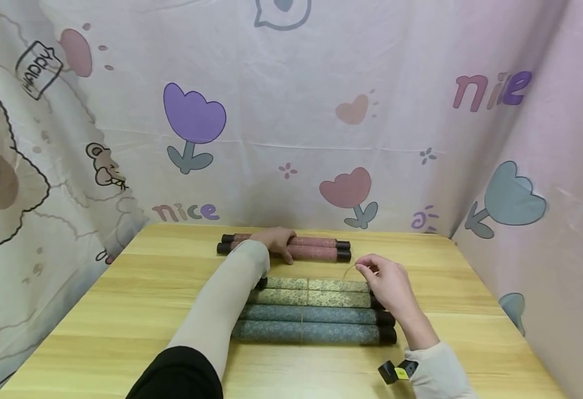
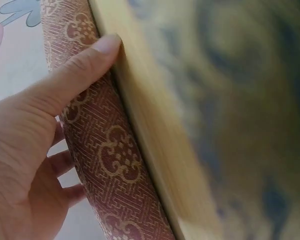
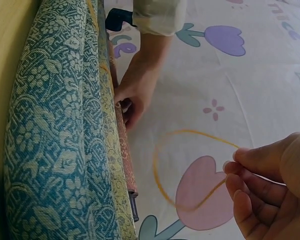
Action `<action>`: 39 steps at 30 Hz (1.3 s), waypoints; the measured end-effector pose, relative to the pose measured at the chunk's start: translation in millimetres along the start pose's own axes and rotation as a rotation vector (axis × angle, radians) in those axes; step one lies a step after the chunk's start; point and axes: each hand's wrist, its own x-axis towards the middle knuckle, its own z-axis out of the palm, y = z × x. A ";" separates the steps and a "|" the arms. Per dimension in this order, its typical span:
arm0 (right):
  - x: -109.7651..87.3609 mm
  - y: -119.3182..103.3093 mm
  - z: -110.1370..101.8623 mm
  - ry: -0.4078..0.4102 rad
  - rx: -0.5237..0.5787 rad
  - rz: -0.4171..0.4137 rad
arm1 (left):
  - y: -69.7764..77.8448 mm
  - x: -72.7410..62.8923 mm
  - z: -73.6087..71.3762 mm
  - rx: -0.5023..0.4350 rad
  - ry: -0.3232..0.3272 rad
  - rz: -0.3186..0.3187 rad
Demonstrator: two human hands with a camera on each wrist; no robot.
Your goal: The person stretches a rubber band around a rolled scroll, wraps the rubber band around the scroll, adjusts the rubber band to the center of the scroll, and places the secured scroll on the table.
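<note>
Two red brocade scrolls (image 1: 316,253) with dark end knobs lie side by side at the back of the table. My left hand (image 1: 275,241) grips them near their middle; in the left wrist view its thumb (image 2: 85,67) lies along one side of the patterned red roll (image 2: 120,155), fingers round the other. A thin yellow elastic band (image 3: 157,172) hangs as a loop from my right hand (image 1: 388,284), pinched between thumb and fingertips. Below that hand lie two yellow-green scrolls (image 1: 338,299), and nearer me two blue scrolls (image 1: 338,333).
A thin band crosses the middle of both the yellow-green and the blue pairs. The wooden table (image 1: 122,310) ends at a patterned curtain (image 1: 271,183) behind and at both sides. A black device with a yellow label (image 1: 400,373) sits at my right wrist.
</note>
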 end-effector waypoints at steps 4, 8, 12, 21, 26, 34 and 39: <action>-0.6 -0.4 3.7 -0.008 0.002 0.001 | -4.0 -2.8 3.1 0.056 0.017 -0.002; -1.0 -0.8 4.2 -0.015 -0.010 0.003 | -4.9 -8.1 3.6 0.036 0.017 0.001; -0.5 -0.9 3.6 -0.022 -0.009 0.005 | -3.4 -13.1 -1.3 0.028 0.032 0.019; 0.0 -1.3 2.4 -0.007 -0.002 -0.020 | 1.2 -22.2 -17.4 0.115 0.073 0.059; -1.8 -1.9 1.4 -0.004 0.002 -0.027 | 4.0 -30.4 -23.0 0.126 0.064 0.107; -2.8 -2.0 -4.2 0.016 0.015 -0.053 | 13.7 -45.4 -28.5 0.126 0.063 0.163; -3.0 -2.3 -8.7 0.011 0.003 -0.083 | 21.0 -55.5 -29.7 0.115 0.076 0.200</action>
